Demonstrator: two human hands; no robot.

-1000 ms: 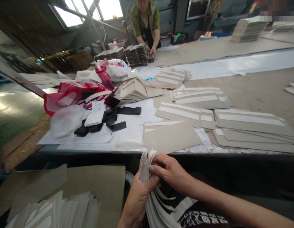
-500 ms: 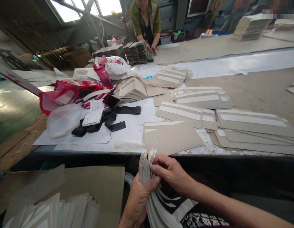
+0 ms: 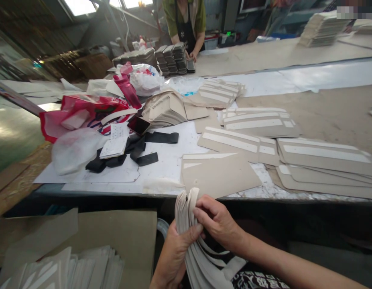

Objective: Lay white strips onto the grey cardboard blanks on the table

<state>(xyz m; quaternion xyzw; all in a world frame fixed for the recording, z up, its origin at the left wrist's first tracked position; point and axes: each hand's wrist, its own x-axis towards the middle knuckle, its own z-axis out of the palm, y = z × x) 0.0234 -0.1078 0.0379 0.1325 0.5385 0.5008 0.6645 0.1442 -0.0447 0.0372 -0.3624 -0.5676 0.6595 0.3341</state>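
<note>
The bundle of card sheets (image 3: 187,224) looks like thin, matt pale cardboard with smooth edges. The cut boards (image 3: 218,172) on the table (image 3: 324,108) are dull grey-brown card with white paper strips. The straps (image 3: 137,150) look like black cloth. The bags (image 3: 80,114) are thin, glossy, crinkled plastic.
</note>
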